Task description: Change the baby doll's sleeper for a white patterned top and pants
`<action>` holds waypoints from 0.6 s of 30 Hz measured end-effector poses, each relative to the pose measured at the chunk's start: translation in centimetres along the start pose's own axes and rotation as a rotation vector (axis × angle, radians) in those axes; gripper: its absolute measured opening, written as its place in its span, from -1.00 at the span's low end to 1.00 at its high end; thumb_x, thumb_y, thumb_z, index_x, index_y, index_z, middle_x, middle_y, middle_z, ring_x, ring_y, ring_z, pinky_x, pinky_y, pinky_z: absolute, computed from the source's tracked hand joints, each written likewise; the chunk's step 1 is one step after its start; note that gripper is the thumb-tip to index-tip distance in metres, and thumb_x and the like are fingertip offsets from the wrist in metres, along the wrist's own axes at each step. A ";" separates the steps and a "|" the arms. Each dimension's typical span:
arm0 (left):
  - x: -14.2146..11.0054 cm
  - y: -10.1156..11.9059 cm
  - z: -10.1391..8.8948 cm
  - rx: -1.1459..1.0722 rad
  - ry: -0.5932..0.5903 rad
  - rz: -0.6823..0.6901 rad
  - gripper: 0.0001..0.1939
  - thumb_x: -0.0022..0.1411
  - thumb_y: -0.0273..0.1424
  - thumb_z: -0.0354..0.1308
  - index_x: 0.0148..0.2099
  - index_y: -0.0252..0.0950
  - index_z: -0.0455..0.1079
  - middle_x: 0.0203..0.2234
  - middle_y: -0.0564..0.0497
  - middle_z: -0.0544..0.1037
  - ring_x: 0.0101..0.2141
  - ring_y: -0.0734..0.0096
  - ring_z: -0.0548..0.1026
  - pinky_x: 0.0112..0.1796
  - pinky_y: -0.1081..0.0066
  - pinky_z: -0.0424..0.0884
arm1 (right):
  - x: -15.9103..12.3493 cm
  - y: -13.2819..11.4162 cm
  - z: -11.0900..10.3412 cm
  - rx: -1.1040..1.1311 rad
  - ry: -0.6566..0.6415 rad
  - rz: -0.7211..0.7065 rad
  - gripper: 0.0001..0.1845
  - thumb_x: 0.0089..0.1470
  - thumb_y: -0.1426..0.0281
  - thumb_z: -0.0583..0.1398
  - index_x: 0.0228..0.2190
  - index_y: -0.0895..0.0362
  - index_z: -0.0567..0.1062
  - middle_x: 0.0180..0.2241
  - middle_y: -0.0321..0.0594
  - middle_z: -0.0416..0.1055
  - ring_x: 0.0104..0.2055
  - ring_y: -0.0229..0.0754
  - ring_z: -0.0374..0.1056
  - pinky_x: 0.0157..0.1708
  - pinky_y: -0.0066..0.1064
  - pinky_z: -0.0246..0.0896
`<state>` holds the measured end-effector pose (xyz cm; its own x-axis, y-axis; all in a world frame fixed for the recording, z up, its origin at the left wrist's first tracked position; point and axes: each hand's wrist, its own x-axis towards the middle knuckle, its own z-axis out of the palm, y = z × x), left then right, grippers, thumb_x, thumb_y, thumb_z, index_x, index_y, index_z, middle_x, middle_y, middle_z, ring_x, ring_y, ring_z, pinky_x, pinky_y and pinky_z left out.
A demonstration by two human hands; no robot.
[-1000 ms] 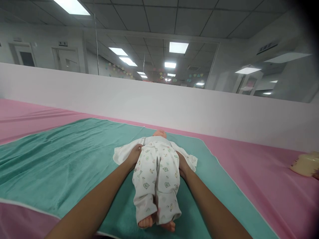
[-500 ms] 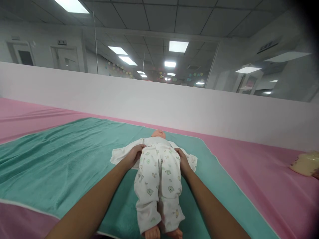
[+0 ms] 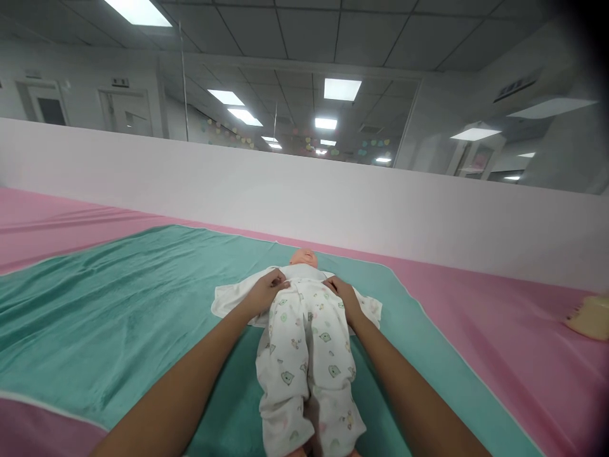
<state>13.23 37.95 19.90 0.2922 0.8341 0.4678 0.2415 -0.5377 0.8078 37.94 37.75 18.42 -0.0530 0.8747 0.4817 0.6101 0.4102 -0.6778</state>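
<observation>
A baby doll [image 3: 303, 257] lies on its back, head away from me, on a teal blanket [image 3: 143, 317]. It wears a white top [image 3: 233, 298] with wide sleeves spread to both sides and white pants [image 3: 288, 355] with a small green print. At the left side of the waistband, my left hand [image 3: 267, 292] is closed on the pants. My right hand [image 3: 343, 297] grips the waistband on the other side, its fingers curled over the top edge. The doll's feet are partly cut off at the bottom of the view.
Pink sheeting [image 3: 514, 317] surrounds the blanket. Along the far side runs a low white wall [image 3: 285, 190] with glass panes above it. A pale yellowish object [image 3: 590, 317], only partly in view, lies on the pink surface at the right edge.
Both hands have moved slightly up and inward along the waistband toward the doll's belly. The pants' legs have shifted a little, and the feet show less now.
</observation>
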 end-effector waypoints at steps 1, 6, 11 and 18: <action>0.2 -0.2 0.1 0.018 0.020 -0.009 -0.75 0.13 -0.18 0.04 -0.42 -0.26 0.22 -0.53 0.12 0.25 -0.45 0.46 0.21 -0.38 0.49 0.13 | 0.7 0.5 0.3 0.044 -0.008 0.040 -0.74 0.00 0.19 0.04 -0.56 0.10 0.30 -0.58 -0.36 0.26 -0.47 -0.24 0.11 -0.45 -0.43 -0.07; 1.7 -1.7 1.1 0.082 0.176 -0.109 -0.75 0.13 -0.21 0.03 -0.46 -0.25 0.14 -0.61 0.14 0.18 -0.50 0.44 0.18 -0.42 0.47 0.07 | 3.1 3.0 1.4 0.146 -0.030 0.111 -0.65 -0.06 0.08 0.06 -0.57 0.11 0.33 -0.52 -0.31 0.30 -0.40 -0.19 0.17 -0.42 -0.42 0.00; 2.8 -3.0 2.2 0.230 0.262 -0.171 -0.77 0.19 -0.29 -0.04 -0.47 -0.24 0.05 -0.61 0.13 0.17 -0.51 0.42 0.18 -0.43 0.44 0.08 | 2.5 3.4 2.1 0.175 0.002 0.144 -0.60 -0.02 0.03 0.04 -0.56 0.11 0.31 -0.52 -0.32 0.28 -0.41 -0.21 0.13 -0.41 -0.42 -0.01; 2.8 -3.9 1.9 0.626 0.260 0.021 -0.85 0.25 -0.34 -0.08 -0.35 -0.27 0.21 -0.13 -0.13 0.38 -0.01 0.16 0.21 -0.05 0.23 0.07 | 2.8 1.7 1.5 0.131 -0.024 -0.060 -0.67 -0.03 0.10 0.10 -0.56 0.10 0.27 -0.37 -0.28 0.31 -0.32 -0.21 0.18 -0.32 -0.42 0.02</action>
<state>14.84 42.19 17.40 0.0898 0.7832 0.6153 0.7515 -0.4587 0.4742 37.69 41.33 17.82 -0.1057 0.8529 0.5113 0.4967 0.4907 -0.7159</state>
